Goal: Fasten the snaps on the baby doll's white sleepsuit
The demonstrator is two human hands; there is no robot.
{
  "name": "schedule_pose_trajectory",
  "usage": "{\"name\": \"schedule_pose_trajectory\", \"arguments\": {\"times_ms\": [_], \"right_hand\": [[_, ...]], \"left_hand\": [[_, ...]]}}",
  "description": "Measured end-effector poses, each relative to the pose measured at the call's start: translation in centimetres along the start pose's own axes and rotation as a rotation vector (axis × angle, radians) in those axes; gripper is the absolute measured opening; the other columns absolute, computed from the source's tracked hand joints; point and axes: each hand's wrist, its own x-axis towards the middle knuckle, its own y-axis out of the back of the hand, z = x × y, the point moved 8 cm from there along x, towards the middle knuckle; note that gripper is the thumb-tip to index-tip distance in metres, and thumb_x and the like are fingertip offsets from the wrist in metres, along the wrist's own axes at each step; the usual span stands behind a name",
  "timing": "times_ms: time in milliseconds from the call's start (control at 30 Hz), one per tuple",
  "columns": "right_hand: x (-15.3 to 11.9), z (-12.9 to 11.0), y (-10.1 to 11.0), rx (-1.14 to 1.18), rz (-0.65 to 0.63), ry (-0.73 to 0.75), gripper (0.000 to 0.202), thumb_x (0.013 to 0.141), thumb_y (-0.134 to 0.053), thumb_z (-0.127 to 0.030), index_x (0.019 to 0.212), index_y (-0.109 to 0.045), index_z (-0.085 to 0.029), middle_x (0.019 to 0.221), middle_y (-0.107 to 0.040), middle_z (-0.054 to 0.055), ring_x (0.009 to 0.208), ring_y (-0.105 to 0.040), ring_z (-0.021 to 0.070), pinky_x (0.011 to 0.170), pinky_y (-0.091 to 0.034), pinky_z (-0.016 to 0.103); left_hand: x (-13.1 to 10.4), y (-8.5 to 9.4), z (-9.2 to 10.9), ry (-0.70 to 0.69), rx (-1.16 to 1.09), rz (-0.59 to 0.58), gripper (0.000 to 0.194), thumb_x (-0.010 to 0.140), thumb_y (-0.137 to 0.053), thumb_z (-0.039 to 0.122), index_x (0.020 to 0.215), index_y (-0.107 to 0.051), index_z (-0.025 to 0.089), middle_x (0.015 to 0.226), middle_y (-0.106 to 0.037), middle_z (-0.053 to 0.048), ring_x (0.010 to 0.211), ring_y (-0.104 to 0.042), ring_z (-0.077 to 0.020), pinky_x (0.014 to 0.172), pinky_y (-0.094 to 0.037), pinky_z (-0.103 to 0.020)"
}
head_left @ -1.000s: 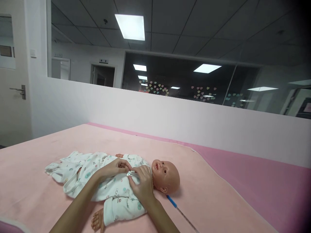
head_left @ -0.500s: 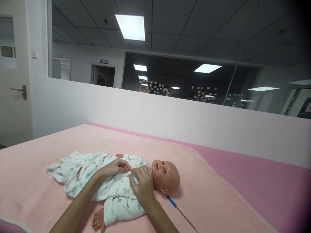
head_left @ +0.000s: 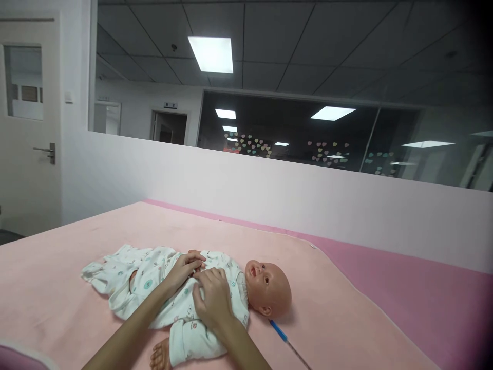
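A baby doll (head_left: 269, 289) lies on its back with its bald head to the right. It wears a white printed baby outfit (head_left: 169, 308), whose legs spread to the left. Over the doll's chest, my left hand (head_left: 185, 270) is closed on the front of the outfit with bent fingers. Right beside it, my right hand (head_left: 213, 297) curls its fingers and thumb round the same cloth edge. The fingertips partly hide what they pinch. One doll hand (head_left: 159, 354) sticks out of the near sleeve.
A thin stick with a blue end (head_left: 278, 330) lies by the doll's head. A pink blanket (head_left: 346, 329) covers the padded surface, with darker pink (head_left: 416, 272) showing at the right. Behind runs a low white wall (head_left: 269, 180) under a window. A door (head_left: 31, 154) stands at far left.
My hands have shifted from near the doll's neck down its chest, and the collar now shows. The view has tilted slightly up and left.
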Motion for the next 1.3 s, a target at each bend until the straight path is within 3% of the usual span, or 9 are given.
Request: {"name": "schedule_pose_trajectory", "arguments": {"times_ms": [100,267,400,500,667,867,1133,1300], "right_hand": [[0.7,-0.8,-1.1,-0.055,-0.015,-0.014,0.007,0.075,-0.05,-0.023,0.079,-0.054,-0.02,0.083,-0.059,0.001,0.081,-0.047,0.0164,0.072,-0.031,0.033],[0.2,-0.6,-1.0,-0.062,0.01,-0.021,0.003,0.072,-0.051,-0.016,0.074,-0.051,-0.019,0.08,-0.056,0.001,0.079,-0.045,0.0152,0.072,-0.031,0.031],[-0.2,-0.1,-0.7,-0.017,0.036,-0.054,0.005,0.076,-0.049,-0.016,0.075,-0.052,-0.02,0.078,-0.057,0.0,0.075,-0.044,0.0144,0.071,-0.031,0.03],[-0.2,0.2,-0.7,0.0,0.054,-0.071,0.01,0.078,-0.047,-0.013,0.074,-0.053,-0.02,0.073,-0.057,-0.001,0.072,-0.045,0.0134,0.069,-0.031,0.029],[-0.1,0.5,-0.6,0.083,0.06,-0.116,0.017,0.076,-0.046,-0.009,0.078,-0.057,-0.023,0.073,-0.059,-0.002,0.074,-0.047,0.0125,0.07,-0.032,0.028],[0.0,0.3,0.1,0.169,0.102,-0.106,0.022,0.072,-0.048,-0.007,0.082,-0.059,-0.023,0.075,-0.062,-0.002,0.075,-0.05,0.0127,0.073,-0.035,0.028],[0.1,0.2,-0.1,0.177,0.096,-0.08,0.021,0.073,-0.05,-0.008,0.083,-0.059,-0.024,0.079,-0.063,-0.002,0.077,-0.05,0.0141,0.073,-0.035,0.03],[0.1,0.5,-0.3,0.179,0.092,-0.109,0.016,0.076,-0.051,-0.012,0.084,-0.059,-0.023,0.077,-0.062,-0.002,0.076,-0.05,0.0141,0.073,-0.035,0.03]], "left_hand": [[-0.1,0.1,0.4,0.001,-0.009,0.021,0.02,0.068,-0.061,0.028,0.08,-0.061,0.013,0.073,-0.057,-0.002,0.069,-0.052,-0.012,0.061,-0.037,-0.022],[0.0,-0.2,0.1,0.066,0.007,-0.009,0.024,0.066,-0.062,0.034,0.08,-0.061,0.014,0.063,-0.051,0.002,0.048,-0.038,-0.0055,0.045,-0.024,-0.019],[-0.3,0.2,-0.1,0.154,0.113,-0.039,0.026,0.066,-0.062,0.038,0.074,-0.061,0.013,0.054,-0.046,0.004,0.044,-0.031,-0.0054,0.044,-0.018,-0.02],[-0.9,0.5,0.3,0.185,0.23,-0.147,0.027,0.065,-0.063,0.038,0.07,-0.063,0.012,0.05,-0.041,0.004,0.047,-0.03,-0.0069,0.046,-0.018,-0.021],[-2.1,0.8,1.4,0.193,0.259,-0.344,0.032,0.064,-0.066,0.032,0.091,-0.065,0.014,0.055,-0.047,0.003,0.05,-0.029,-0.0072,0.047,-0.016,-0.021],[-2.6,0.6,1.0,0.231,0.138,-0.467,0.04,0.058,-0.068,0.02,0.098,-0.064,0.017,0.077,-0.059,-0.002,0.069,-0.048,-0.0125,0.061,-0.034,-0.021],[-2.4,1.8,0.4,0.215,0.023,-0.376,0.051,0.061,-0.07,0.02,0.111,-0.056,0.018,0.082,-0.061,-0.004,0.079,-0.053,-0.0147,0.073,-0.039,-0.025],[-2.3,2.0,0.6,0.215,-0.016,-0.331,0.059,0.06,-0.072,0.02,0.115,-0.052,0.018,0.083,-0.061,-0.003,0.075,-0.054,-0.0131,0.07,-0.039,-0.023]]}}
